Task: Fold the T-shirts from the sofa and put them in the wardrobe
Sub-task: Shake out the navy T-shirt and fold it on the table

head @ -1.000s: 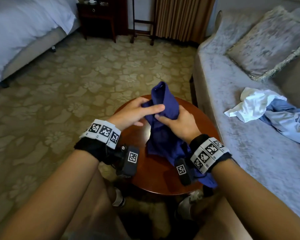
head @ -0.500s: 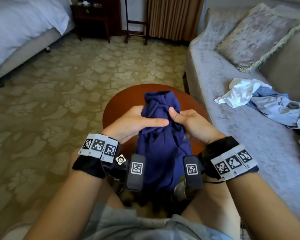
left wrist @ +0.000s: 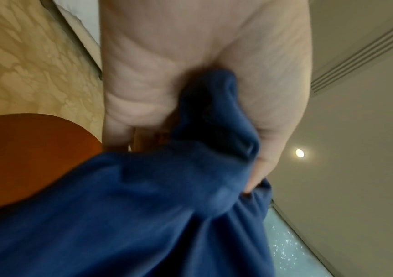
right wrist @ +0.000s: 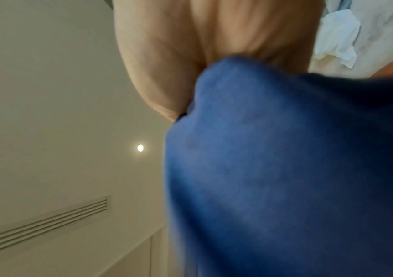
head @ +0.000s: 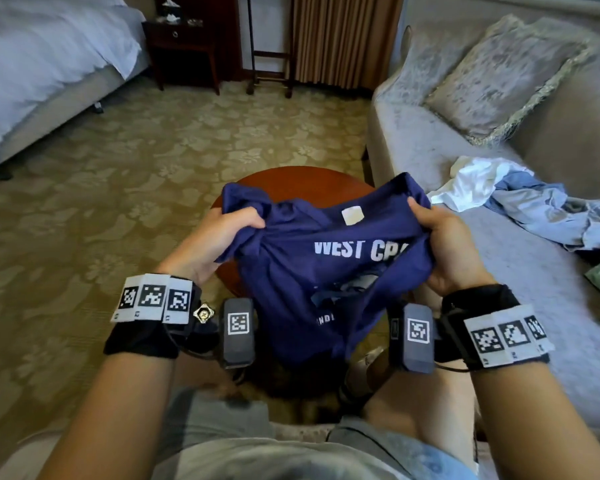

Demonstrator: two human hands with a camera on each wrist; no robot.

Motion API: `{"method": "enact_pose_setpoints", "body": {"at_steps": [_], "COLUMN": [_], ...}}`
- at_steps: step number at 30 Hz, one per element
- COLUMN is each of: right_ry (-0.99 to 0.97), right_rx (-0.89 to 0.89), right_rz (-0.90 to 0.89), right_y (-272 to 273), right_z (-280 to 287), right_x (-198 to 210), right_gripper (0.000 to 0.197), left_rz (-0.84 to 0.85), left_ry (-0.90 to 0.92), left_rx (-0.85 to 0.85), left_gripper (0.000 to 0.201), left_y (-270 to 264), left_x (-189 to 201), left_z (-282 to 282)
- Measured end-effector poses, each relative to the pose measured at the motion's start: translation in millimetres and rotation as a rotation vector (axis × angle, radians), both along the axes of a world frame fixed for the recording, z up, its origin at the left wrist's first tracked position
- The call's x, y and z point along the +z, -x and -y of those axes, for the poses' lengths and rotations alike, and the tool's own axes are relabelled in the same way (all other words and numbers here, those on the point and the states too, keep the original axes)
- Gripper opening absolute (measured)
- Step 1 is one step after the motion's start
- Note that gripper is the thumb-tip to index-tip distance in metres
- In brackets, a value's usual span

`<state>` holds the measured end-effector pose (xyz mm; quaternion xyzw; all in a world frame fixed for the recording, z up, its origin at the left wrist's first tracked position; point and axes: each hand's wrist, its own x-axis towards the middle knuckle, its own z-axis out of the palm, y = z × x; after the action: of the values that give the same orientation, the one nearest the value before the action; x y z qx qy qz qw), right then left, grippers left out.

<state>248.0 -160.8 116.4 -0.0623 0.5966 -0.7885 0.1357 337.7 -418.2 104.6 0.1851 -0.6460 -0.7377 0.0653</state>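
Head view: left hand (head: pixel 219 237) and right hand (head: pixel 447 251) each grip the navy T-shirt (head: pixel 326 271), stretched above the round table (head: pixel 291 178).

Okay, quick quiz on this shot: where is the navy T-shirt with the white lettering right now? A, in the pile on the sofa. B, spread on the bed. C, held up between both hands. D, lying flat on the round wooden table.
C: the left hand and the right hand each grip a bunched side of the navy T-shirt, holding it above the round table.
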Motion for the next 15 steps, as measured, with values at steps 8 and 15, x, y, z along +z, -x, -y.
{"method": "enact_pose_setpoints", "body": {"at_steps": [8, 15], "right_ry": [0.113, -0.538], "right_rx": [0.155, 0.063], "right_rz": [0.095, -0.129], "right_y": [-11.6, 16.1], "right_z": [27.9, 28.0], "right_x": [-21.6, -87.0], "right_gripper": [0.037, 0.034], "left_rz": [0.166, 0.265], "left_ry": [0.547, 0.705], "left_rx": [-0.258, -0.258], "left_gripper": [0.029, 0.013], "left_y": [21.3, 37.8], "left_x": [-23.5, -92.2], "left_z": [-20.9, -29.6]}}
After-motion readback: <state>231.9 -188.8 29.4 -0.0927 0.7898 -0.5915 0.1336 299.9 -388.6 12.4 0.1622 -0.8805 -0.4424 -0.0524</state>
